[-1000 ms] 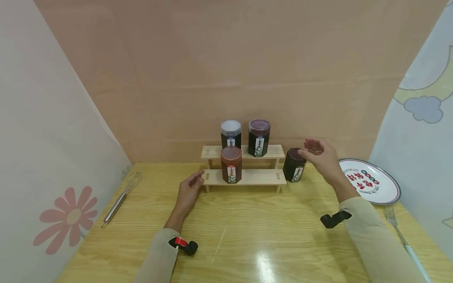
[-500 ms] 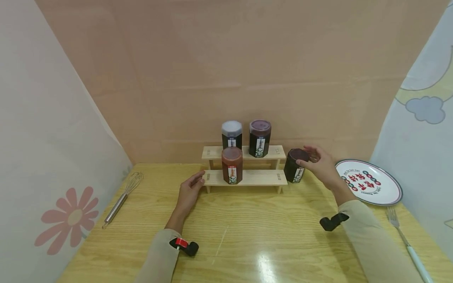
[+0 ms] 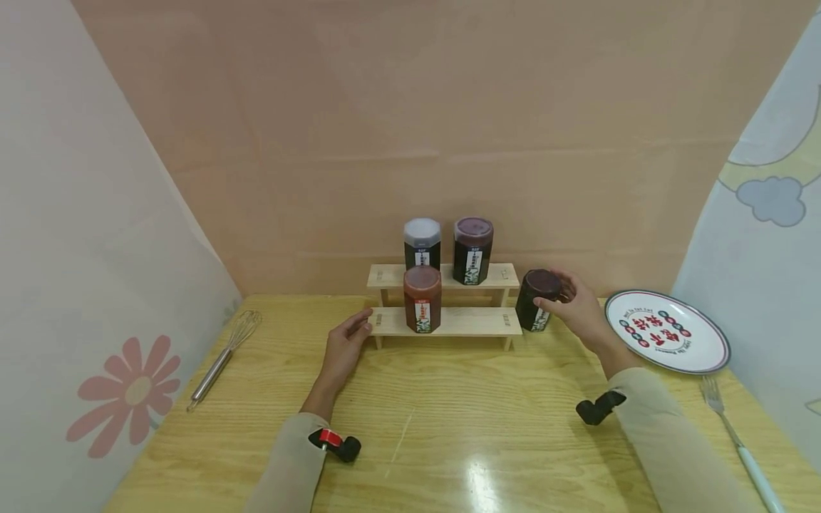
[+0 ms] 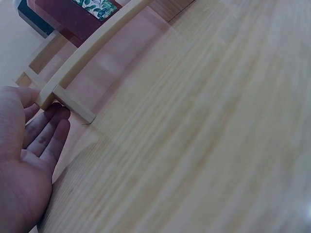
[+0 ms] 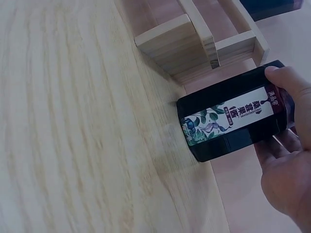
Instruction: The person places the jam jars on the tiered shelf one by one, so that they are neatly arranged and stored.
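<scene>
My right hand (image 3: 580, 313) grips a dark octagonal jam jar (image 5: 231, 114) near its top, the thumb on the front and the fingers behind. This jar, with a white label, is right beside the right end of a two-tier wooden display rack (image 3: 474, 320). At the rack's left end, my left hand (image 3: 343, 349) holds the lower board between thumb and fingers; in the left wrist view its other fingers (image 4: 58, 141) reach below the board. A reddish-brown jar (image 3: 422, 303) stands on the lower tier. The upper tier bears a white-topped dark jar (image 3: 422, 239) and a purple-topped dark jar (image 3: 472, 253).
On the wooden table (image 3: 449, 413), a wire whisk (image 3: 224, 360) lies at the left. An oval white plate (image 3: 695, 345) with red lettering is at the right, with a fork (image 3: 734, 431) in front of it. Printed sheets and a brown backdrop (image 3: 449, 107) enclose the table.
My right hand has moved in to the left and closed its fingers around the top of the dark jar beside the rack. The left hand stays at the rack's end.
</scene>
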`<state>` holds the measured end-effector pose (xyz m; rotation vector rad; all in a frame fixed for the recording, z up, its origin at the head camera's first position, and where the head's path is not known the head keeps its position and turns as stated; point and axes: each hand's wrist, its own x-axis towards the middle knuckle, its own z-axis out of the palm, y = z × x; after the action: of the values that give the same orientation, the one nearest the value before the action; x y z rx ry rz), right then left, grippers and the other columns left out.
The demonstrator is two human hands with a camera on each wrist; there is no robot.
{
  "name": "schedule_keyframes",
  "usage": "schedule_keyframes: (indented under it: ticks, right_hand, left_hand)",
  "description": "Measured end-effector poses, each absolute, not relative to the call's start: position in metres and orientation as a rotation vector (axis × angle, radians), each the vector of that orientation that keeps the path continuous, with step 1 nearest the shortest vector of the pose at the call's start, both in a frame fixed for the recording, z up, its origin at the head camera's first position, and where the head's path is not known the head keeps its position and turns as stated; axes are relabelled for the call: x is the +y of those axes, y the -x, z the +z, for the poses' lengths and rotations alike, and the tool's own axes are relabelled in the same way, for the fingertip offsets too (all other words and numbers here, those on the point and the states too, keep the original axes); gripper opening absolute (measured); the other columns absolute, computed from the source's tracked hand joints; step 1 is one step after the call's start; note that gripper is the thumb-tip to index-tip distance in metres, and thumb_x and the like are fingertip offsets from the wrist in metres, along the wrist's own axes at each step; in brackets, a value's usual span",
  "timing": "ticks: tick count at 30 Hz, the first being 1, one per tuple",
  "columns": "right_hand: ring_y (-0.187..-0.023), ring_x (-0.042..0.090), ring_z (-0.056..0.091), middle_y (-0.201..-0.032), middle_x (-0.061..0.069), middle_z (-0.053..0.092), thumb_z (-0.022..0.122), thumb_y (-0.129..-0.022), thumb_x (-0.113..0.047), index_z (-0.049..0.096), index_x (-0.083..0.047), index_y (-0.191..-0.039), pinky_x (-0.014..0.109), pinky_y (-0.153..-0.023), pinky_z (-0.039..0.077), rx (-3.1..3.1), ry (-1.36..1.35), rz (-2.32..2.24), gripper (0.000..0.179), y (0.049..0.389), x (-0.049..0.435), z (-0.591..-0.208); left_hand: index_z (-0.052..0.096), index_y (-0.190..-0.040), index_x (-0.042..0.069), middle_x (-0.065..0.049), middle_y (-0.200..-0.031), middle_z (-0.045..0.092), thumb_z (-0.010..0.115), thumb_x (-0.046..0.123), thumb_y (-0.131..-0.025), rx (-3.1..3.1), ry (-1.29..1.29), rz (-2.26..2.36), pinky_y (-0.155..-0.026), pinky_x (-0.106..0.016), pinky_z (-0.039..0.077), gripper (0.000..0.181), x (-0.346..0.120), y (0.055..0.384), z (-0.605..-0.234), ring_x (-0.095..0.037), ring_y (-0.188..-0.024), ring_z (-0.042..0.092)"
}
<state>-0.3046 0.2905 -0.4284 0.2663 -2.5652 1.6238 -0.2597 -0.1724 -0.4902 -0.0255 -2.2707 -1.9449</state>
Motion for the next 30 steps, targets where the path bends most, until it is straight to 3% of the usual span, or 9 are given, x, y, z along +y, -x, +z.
schedule_keyframes:
  ticks: [4,8,12,16,18,20,24,30]
  right_hand:
    - [-0.146,0.032,0.043,-0.157,0.021,0.043,0.076,-0.096,-0.027,0.029,-0.008,-0.162,0.001,-0.097,0.041,-2.553,-0.250,1.622,0.083,0.304,0.290,-0.428]
    - [-0.145,0.027,0.044,-0.157,0.020,0.044,0.076,-0.096,-0.027,0.030,-0.010,-0.162,0.008,-0.104,0.043,-2.548,-0.231,1.612,0.082,0.304,0.290,-0.428]
    - [-0.145,0.022,0.046,-0.159,0.019,0.045,0.077,-0.095,-0.029,0.033,-0.011,-0.161,0.030,-0.119,0.042,-2.545,-0.178,1.595,0.082,0.305,0.290,-0.431]
    - [-0.132,0.004,0.051,-0.156,0.019,0.048,0.079,-0.094,-0.030,0.036,-0.010,-0.160,0.048,-0.122,0.039,-2.540,-0.130,1.584,0.081,0.302,0.288,-0.432]
    - [-0.124,-0.005,0.050,-0.153,0.017,0.050,0.079,-0.094,-0.029,0.037,-0.010,-0.159,0.043,-0.121,0.041,-2.543,-0.121,1.570,0.080,0.299,0.287,-0.432]
    - [-0.118,-0.009,0.049,-0.149,0.015,0.052,0.079,-0.093,-0.029,0.038,-0.009,-0.158,0.030,-0.117,0.044,-2.544,-0.122,1.558,0.079,0.296,0.287,-0.431]
    - [-0.115,-0.009,0.049,-0.144,0.011,0.054,0.080,-0.093,-0.030,0.039,-0.008,-0.157,0.005,-0.098,0.043,-2.547,-0.140,1.559,0.079,0.292,0.285,-0.428]
    - [-0.113,-0.008,0.051,-0.131,-0.007,0.056,0.080,-0.092,-0.030,0.040,-0.009,-0.157,0.003,-0.093,0.043,-2.530,-0.140,1.567,0.079,0.286,0.283,-0.425]
  left_hand:
    - [0.064,-0.141,0.012,-0.010,-0.148,0.061,0.063,0.021,-0.104,-2.269,0.023,-1.957,-0.094,-0.008,0.047,0.038,-0.171,0.260,-0.489,-0.025,-0.139,0.054]
    - [0.063,-0.142,0.010,-0.012,-0.149,0.060,0.063,0.022,-0.104,-2.257,0.033,-1.973,-0.094,-0.008,0.047,0.040,-0.170,0.259,-0.488,-0.026,-0.139,0.053]
    - [0.065,-0.141,0.012,-0.011,-0.146,0.062,0.064,0.023,-0.104,-2.263,0.033,-1.950,-0.096,-0.010,0.048,0.038,-0.170,0.259,-0.489,-0.026,-0.137,0.055]
    - [0.065,-0.140,0.014,-0.009,-0.145,0.063,0.064,0.023,-0.104,-2.281,0.029,-1.935,-0.104,-0.022,0.051,0.037,-0.171,0.259,-0.491,-0.025,-0.137,0.056]
    - [0.065,-0.141,0.015,-0.008,-0.146,0.062,0.063,0.023,-0.104,-2.289,0.032,-1.947,-0.109,-0.029,0.051,0.037,-0.172,0.259,-0.491,-0.025,-0.138,0.055]
    - [0.064,-0.141,0.016,-0.007,-0.147,0.061,0.063,0.023,-0.105,-2.295,0.031,-1.961,-0.112,-0.034,0.050,0.037,-0.173,0.258,-0.491,-0.024,-0.139,0.053]
    - [0.064,-0.141,0.017,-0.005,-0.147,0.061,0.062,0.023,-0.105,-2.298,0.017,-1.974,-0.114,-0.036,0.049,0.037,-0.174,0.257,-0.490,-0.023,-0.140,0.053]
    - [0.063,-0.142,0.016,-0.006,-0.148,0.060,0.062,0.022,-0.105,-2.295,0.015,-1.972,-0.115,-0.037,0.048,0.037,-0.173,0.256,-0.487,-0.024,-0.141,0.052]
